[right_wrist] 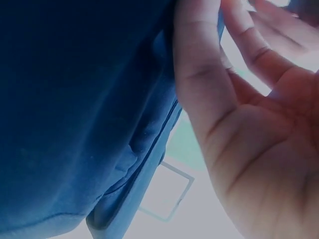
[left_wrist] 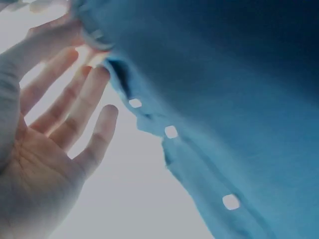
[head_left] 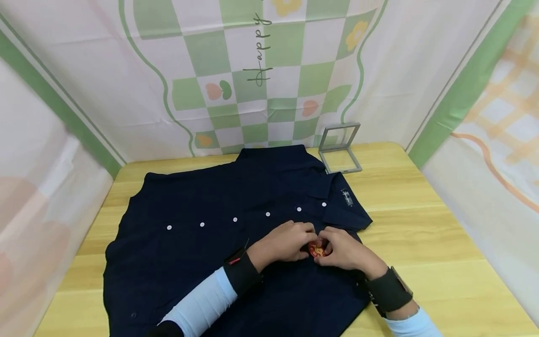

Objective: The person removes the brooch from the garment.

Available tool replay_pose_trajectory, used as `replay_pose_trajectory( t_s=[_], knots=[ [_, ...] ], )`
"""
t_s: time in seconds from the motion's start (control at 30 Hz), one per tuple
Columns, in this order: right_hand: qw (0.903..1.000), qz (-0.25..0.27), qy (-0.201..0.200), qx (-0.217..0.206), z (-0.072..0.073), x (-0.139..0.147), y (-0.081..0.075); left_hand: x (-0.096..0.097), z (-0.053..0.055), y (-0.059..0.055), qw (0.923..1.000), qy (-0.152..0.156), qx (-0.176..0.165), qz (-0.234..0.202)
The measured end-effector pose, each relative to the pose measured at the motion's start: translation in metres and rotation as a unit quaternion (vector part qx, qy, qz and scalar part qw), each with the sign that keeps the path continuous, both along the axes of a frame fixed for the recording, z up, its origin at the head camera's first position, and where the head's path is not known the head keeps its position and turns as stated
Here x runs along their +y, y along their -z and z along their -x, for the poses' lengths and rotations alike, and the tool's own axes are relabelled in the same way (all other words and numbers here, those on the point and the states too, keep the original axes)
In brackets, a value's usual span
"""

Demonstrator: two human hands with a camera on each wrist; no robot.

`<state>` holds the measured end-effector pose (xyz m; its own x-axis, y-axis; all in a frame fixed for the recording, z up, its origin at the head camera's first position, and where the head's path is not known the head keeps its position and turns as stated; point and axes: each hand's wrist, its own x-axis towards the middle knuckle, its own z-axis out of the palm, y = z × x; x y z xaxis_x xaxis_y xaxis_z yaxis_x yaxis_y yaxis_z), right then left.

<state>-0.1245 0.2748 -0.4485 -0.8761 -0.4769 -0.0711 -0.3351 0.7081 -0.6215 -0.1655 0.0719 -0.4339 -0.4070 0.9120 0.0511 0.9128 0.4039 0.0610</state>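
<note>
A small round red badge (head_left: 316,249) with a yellow pattern sits on the chest of a dark navy short-sleeved shirt (head_left: 185,271), laid out with its white buttons in a row. My right hand (head_left: 345,249) pinches the badge from the right, thumb at its lower edge and fingers over the top. From the left, my left hand (head_left: 290,241) holds the badge's side between bent index finger and thumb. The left wrist view shows the left hand's other fingers (left_wrist: 82,109) spread beside the shirt's button strip. The badge's back is hidden.
A grey-framed clear display case (head_left: 340,159) stands unfolded behind the collar. The shirt lies on a light wooden table (head_left: 425,243). A printed cloth (head_left: 290,61) hangs at the back, with more cloth at both sides.
</note>
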Motion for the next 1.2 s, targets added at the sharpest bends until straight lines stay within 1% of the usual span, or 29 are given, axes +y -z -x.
replay_pose_trajectory(
  t_s=[0.07, 0.17, 0.23, 0.3, 0.4, 0.57, 0.67, 0.73, 0.97, 1.2],
  knots=[
    [1.0, 0.002, -0.004, 0.0, 0.0, 0.001, 0.001, -0.001, -0.003, -0.007, 0.9997, 0.014, -0.012, -0.014],
    [1.0, 0.0, -0.006, 0.001, -0.002, 0.002, 0.002, 0.0, -0.007, -0.013, 0.9973, 0.028, -0.053, -0.043],
    [1.0, -0.001, -0.006, 0.002, -0.003, 0.002, 0.003, 0.001, -0.01, -0.014, 0.9953, 0.028, -0.075, -0.055],
    [1.0, 0.001, -0.009, 0.0, -0.004, 0.001, 0.005, 0.002, -0.012, -0.011, 0.9937, 0.026, -0.092, -0.059],
    [0.9999, 0.007, -0.009, -0.003, -0.005, 0.0, 0.006, 0.003, -0.013, -0.005, 0.9946, 0.024, -0.083, -0.057],
    [0.9998, 0.014, -0.011, 0.001, -0.005, -0.001, 0.005, 0.004, -0.012, 0.007, 0.9975, 0.026, -0.04, -0.052],
    [0.9998, 0.016, -0.012, 0.007, -0.004, 0.0, 0.005, 0.006, -0.01, 0.012, 0.9981, 0.025, -0.025, -0.05],
    [0.9998, 0.016, -0.012, 0.009, -0.004, 0.0, 0.005, 0.007, -0.009, 0.013, 0.9983, 0.025, -0.022, -0.048],
    [0.9998, 0.015, -0.013, 0.002, -0.004, 0.002, 0.006, 0.01, -0.006, 0.013, 0.9983, 0.023, -0.039, -0.037],
    [0.9996, 0.013, -0.025, 0.0, -0.002, 0.005, 0.002, 0.012, -0.004, 0.011, 0.9986, 0.023, -0.038, -0.029]
  ],
)
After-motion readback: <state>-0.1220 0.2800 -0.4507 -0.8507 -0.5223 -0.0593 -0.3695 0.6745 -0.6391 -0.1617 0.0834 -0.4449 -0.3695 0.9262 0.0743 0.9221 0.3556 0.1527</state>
